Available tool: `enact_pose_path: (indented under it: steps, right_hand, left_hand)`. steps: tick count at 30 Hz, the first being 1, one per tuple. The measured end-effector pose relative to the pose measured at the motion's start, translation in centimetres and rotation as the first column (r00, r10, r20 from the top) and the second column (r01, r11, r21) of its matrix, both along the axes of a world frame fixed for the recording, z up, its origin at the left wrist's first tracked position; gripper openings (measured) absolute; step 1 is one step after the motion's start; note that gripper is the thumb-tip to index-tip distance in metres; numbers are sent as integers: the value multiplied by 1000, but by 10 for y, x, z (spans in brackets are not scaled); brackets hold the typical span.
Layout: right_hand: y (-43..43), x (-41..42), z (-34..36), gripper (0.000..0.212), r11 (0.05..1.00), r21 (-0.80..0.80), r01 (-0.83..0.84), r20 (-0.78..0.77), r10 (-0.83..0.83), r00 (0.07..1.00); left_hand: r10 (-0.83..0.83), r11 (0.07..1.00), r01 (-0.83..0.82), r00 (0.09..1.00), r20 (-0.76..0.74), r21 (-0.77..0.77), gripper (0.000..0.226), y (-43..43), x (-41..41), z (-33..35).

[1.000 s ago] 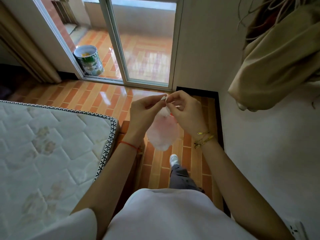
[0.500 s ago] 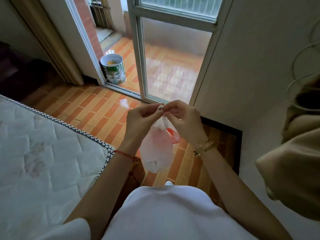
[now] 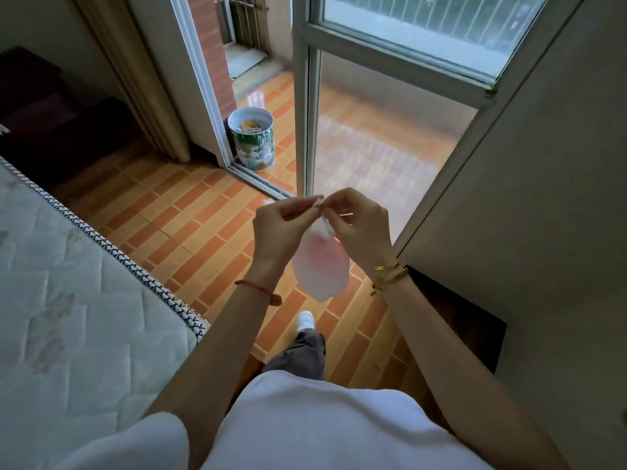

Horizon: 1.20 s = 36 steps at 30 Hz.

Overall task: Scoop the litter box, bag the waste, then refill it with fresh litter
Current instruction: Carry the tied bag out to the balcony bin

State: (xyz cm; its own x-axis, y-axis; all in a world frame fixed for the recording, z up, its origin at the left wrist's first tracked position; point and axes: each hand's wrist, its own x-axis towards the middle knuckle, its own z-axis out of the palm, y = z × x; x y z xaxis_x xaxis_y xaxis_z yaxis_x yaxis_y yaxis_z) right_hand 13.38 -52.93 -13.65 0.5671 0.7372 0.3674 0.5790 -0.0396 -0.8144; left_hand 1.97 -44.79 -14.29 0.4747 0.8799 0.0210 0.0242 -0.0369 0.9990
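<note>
Mattress (image 3: 68, 300) fills the 8 o'clock part of view. Glass door (image 3: 373, 147) at 12 to 1 o'clock. Green-and-white tin (image 3: 252, 140) on tiles at 11 o'clock from the hands, well apart. Pinkish plastic bag (image 3: 320, 269) hangs mid-view, at 6 o'clock below the fingertips. Left hand (image 3: 278, 228) and right hand (image 3: 363, 225) each pinch the bag's top, fingers curled.

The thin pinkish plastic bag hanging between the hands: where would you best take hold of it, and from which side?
Take the thin pinkish plastic bag by its bunched white neck, coming from above. The body hangs limp and bulging below, probably offering nothing firm, while the top is gathered narrow enough to pinch. The left hand and right hand both pinch it there.
</note>
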Motion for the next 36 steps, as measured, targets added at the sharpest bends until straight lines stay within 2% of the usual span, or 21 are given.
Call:
enact_pose_path:
  steps: [6,11,16,21,26,36]
  right_hand:
    - [98,48,-8,9,998,17,-62,4,62,998]
    - [202,79,1,17,986,-7,-166,18,166,986]
    - [304,108,3,13,977,-44,-208,41,210,977]
    - [388,127,-4,6,959,-100,-264,115,275,955]
    - [467,141,-5,9,937,-87,-339,119,347,930]
    - [644,195,-30,11,923,-126,-363,91,375,922]
  left_hand:
    - [23,1000,-23,999,32,-6,20,94,44,-8]
    - [75,996,-72,996,51,-59,21,190,64,-2]
    - [86,996,-83,995,55,-41,23,280,81,6]
    - [67,997,-68,998,17,34,21,359,95,10]
    - [124,990,-122,992,-24,71,22,439,107,3]
    - [239,971,-236,970,-49,46,19,598,165,-13]
